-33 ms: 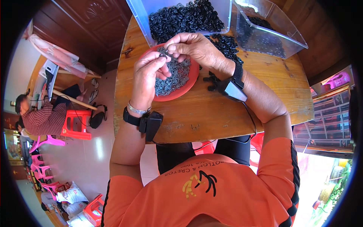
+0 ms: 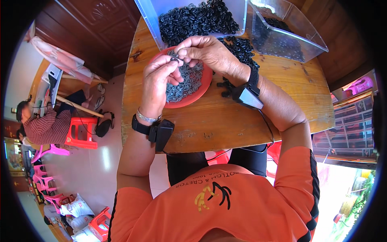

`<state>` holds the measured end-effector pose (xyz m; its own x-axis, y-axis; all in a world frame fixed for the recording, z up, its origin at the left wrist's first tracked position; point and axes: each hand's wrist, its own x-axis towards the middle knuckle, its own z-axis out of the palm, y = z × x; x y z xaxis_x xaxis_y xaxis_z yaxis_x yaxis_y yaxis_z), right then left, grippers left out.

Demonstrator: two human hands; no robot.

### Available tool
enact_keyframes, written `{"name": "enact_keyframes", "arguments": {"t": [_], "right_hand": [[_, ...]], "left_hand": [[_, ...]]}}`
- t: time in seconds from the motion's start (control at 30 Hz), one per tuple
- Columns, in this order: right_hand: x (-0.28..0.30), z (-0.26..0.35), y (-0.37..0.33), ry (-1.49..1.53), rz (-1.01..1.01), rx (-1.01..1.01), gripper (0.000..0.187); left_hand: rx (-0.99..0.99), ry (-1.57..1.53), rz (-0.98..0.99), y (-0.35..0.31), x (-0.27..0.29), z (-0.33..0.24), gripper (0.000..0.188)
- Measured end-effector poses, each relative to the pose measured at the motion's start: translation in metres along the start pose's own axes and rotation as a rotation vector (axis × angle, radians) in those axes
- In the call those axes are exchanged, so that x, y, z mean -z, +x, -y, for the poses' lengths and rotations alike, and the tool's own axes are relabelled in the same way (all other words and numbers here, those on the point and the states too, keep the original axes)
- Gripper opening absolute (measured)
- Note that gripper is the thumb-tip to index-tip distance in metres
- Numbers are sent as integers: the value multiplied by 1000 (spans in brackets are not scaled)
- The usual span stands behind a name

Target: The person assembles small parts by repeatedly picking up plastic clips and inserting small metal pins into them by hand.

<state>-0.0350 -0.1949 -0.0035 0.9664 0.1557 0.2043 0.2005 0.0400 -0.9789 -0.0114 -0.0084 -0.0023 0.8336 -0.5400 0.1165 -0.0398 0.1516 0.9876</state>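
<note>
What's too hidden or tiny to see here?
In the head view:
- Black bit in the left hand: too small, partly covered by fingers.
- What the right hand holds, if anything: hidden by its fingers.
- Bowl: left part behind the left hand.
- Blue-tinted box: cut off by the top edge.
</note>
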Motion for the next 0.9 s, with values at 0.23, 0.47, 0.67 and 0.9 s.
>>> {"name": "enact_keyframes", "arguments": {"t": [0.23, 0.47, 0.67, 0.9], "right_hand": [[-1, -4, 0, -35, 3, 29, 19], [0, 7, 0, -186, 1, 39, 16], [2, 15, -2, -498, -1, 128, 17], [1, 7, -1, -625, -36, 253, 17]], "left_hand": [[-35, -4, 1, 0, -5, 1, 18], [-52, 99, -38, 2, -1, 8, 16], [-74, 142, -43, 2, -2, 8, 17], [-129, 233, -44, 2, -2, 10, 14]]}}
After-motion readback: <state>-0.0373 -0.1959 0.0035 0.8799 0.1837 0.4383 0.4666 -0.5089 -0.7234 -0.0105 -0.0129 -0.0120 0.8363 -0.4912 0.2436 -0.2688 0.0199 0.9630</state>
